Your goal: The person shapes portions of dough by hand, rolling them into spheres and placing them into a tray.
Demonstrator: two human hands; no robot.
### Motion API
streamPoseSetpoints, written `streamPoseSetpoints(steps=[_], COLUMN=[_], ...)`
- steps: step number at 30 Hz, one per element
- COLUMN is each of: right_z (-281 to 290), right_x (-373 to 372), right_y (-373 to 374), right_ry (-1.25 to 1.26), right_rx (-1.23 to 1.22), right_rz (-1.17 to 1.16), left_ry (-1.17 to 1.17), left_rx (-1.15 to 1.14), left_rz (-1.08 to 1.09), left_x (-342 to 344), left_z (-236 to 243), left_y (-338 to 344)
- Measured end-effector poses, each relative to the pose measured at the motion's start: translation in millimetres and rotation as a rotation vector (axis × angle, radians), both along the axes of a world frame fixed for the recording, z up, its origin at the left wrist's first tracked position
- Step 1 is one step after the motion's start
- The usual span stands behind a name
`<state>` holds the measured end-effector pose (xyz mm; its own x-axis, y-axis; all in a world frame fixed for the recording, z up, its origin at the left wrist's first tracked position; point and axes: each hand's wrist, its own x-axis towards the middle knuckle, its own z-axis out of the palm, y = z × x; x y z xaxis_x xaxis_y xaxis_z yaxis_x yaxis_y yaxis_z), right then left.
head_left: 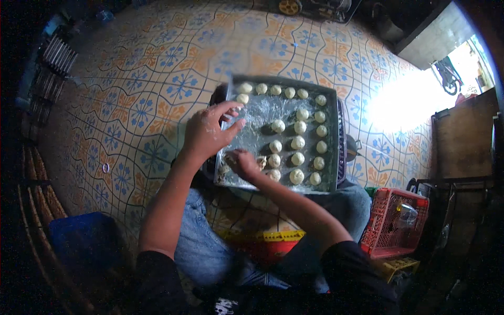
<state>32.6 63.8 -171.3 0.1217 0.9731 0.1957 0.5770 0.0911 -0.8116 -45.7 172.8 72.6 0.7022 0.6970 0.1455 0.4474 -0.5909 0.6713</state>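
A grey metal tray [252, 116], dusted with flour, rests in front of me at knee height. Rows of pale round dough balls [297, 143] fill its right half and line its far edge. Over the tray's left rim is my left hand [210, 128], floury, thumb and fingers apart, just nearer than a dough ball [242, 98]. My right hand [244, 164] is down at the near left corner, its fingers curled in. Beside it lies a rough tan lump [261, 161], partly covered by the hand. What its fingers hold is hidden.
Under the tray a dark crate [342, 142] shows at the side. A red plastic crate [391, 223] stands by my right knee, a blue container [86, 239] at lower left. Between my legs sits a red and yellow crate [268, 244]. Patterned tiles [152, 68] surround everything.
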Motion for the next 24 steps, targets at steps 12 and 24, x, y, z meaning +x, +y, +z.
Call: streamPoseSetpoints(steps=[12,24], right_z=[-4.0,-15.1], right_x=[-32.3,8.2], right_y=[4.3,6.9], right_ry=[-0.429,0.143], right_rx=[-0.02,-0.124], right_rz=[0.114,0.217], left_ry=[0.073,0.076], left_rx=[-0.055,-0.017], left_rz=[0.028,0.013], left_x=[-8.5,-3.7], left_z=[3.1,5.4], left_y=[2.5,5.1])
